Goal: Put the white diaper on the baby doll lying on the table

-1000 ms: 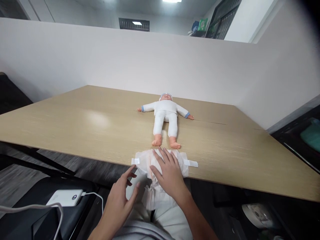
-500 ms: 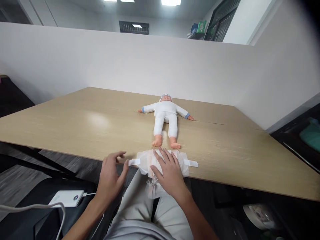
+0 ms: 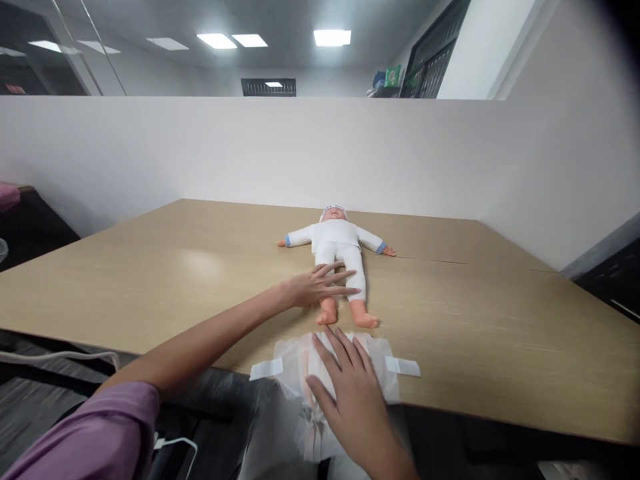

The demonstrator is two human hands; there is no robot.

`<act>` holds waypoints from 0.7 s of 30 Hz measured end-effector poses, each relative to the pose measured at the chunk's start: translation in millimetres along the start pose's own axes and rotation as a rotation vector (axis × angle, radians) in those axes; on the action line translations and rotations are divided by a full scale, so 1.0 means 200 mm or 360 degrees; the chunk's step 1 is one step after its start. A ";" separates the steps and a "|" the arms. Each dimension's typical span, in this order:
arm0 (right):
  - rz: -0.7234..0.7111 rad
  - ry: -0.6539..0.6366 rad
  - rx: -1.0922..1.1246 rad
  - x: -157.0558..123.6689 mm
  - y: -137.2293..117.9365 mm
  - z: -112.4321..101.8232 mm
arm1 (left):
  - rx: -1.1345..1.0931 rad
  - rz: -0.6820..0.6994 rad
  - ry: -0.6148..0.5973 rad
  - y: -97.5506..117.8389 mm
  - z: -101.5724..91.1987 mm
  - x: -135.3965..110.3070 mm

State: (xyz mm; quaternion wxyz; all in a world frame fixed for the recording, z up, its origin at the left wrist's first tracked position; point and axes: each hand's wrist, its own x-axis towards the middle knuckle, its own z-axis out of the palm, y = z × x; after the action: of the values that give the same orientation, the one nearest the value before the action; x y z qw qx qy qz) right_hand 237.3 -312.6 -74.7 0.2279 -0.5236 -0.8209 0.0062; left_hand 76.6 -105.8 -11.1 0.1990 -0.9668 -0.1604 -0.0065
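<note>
A baby doll (image 3: 337, 232) in white clothes with blue cuffs lies on its back, arms spread, its bare feet toward me. My left hand (image 3: 323, 285) reaches over the doll's legs with fingers spread; whether it touches them I cannot tell. At the table's front edge an unfolded diaper (image 3: 387, 387) lies with its two side tabs stretched outward, its near end hanging over my lap. Resting flat on the diaper is my right hand (image 3: 350, 387), fingers apart. Part of the diaper is hidden under that hand.
The wooden table (image 3: 150, 280) meets a white partition wall (image 3: 250, 153) at the back. A white cable (image 3: 60, 355) runs at the lower left, near the table's front edge.
My left hand has moved from beside the diaper's left tab forward and right, over the doll's legs. My right hand stays on the diaper. The view has tilted up.
</note>
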 end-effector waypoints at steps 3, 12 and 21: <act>-0.0031 0.0051 -0.0032 0.00 0.02 0.02 | -0.0032 0.0235 0.0064 -0.03 -0.02 0.05; -0.0172 0.0130 -0.0201 0.01 0.06 0.06 | -0.0223 0.0503 0.0298 0.03 -0.04 0.23; -0.0258 -0.0200 -0.0074 0.06 0.19 0.06 | -0.1079 0.0446 0.0568 -0.20 -0.25 0.32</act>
State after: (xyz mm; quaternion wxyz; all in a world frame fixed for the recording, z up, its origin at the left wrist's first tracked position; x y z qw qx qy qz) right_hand 260.1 -281.9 -90.2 0.1634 -0.4593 -0.8731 0.0016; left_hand 126.9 -71.9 55.2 -0.1073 -0.9738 0.0210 -0.1994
